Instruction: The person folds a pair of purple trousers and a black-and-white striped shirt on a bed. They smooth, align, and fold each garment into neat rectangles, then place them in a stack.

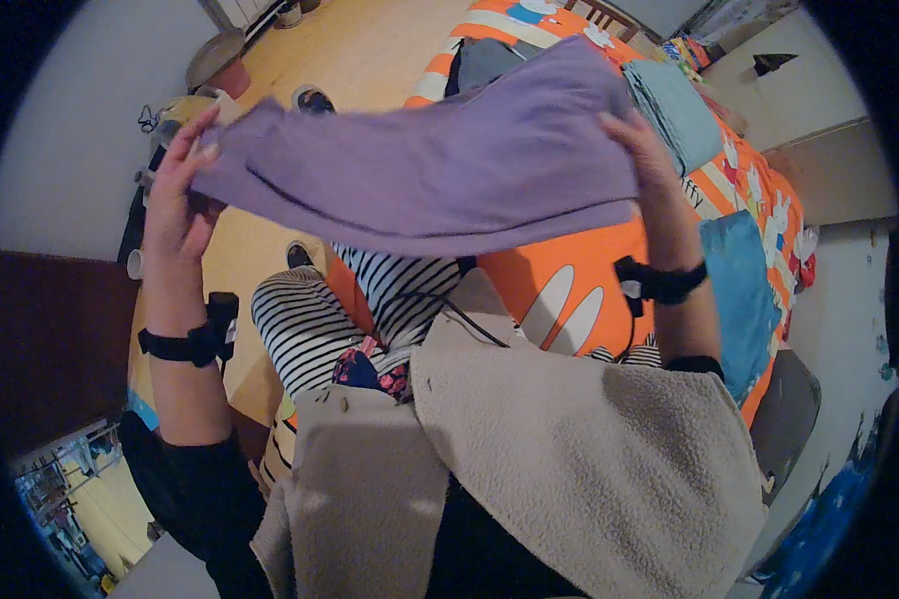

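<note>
A purple folded garment (440, 160) is stretched out in the air between my hands, sagging a little in the middle. My left hand (185, 185) grips its left end, thumb and fingers closed on the cloth. At the other end my right hand (641, 150) holds the garment, with some fingers hidden behind the fabric. Which kind of garment it is, I cannot tell. Under it are my striped trouser legs (295, 319) and the orange patterned bedding (609, 265).
On the bed to the right lie a folded pale green garment (674, 110) and a teal cloth (744, 295). Dark grey clothing (489, 65) lies beyond the purple garment. A slipper (313, 100) is on the wooden floor (355, 50) at the left, and a reddish pot (232, 78) stands near the wall.
</note>
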Available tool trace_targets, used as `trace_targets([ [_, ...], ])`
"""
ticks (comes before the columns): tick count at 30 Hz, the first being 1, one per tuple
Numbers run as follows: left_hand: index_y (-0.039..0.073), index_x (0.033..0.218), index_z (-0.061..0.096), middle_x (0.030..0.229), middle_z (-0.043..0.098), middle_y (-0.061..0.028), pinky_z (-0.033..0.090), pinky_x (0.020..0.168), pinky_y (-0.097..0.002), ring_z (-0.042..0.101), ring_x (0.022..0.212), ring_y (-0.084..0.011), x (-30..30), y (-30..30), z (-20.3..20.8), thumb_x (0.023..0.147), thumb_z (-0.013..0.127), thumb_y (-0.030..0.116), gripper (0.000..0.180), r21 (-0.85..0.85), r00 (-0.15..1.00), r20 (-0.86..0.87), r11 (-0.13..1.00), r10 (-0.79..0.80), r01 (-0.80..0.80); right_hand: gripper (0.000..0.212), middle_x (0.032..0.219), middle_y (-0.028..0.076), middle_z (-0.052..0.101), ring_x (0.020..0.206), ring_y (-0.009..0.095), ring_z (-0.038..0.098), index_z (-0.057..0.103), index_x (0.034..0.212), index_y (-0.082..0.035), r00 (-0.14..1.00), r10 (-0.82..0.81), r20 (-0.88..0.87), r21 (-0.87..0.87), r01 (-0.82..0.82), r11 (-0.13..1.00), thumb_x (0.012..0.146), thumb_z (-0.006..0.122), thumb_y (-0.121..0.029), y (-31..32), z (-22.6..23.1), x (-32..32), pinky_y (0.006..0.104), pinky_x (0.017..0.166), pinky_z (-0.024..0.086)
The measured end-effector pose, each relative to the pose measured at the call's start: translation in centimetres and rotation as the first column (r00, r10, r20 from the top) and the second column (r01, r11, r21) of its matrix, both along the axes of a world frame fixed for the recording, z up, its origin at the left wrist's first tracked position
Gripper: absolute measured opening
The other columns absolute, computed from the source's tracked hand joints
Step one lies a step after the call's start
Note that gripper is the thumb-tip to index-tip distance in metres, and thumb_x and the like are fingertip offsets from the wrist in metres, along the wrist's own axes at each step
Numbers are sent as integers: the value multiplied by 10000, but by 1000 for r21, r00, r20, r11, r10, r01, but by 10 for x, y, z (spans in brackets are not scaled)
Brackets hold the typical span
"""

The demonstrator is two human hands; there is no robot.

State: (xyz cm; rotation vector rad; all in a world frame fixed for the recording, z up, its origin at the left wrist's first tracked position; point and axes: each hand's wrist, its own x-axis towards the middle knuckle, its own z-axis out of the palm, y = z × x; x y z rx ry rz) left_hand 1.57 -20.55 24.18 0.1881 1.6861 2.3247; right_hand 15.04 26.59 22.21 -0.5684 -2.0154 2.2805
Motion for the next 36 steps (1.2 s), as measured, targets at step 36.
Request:
trace_targets([
  [36, 44, 1366, 437, 1260, 577, -178, 455, 961, -331, 573, 1139, -282, 20, 190, -224, 669, 743, 45, 761, -793, 873, 60, 508, -483, 336, 451, 1206, 71, 587, 1116, 250, 565, 605, 1193, -180, 962, 237, 134, 983, -159, 90, 766, 705, -282, -19, -186, -101, 439, 1006, 343],
])
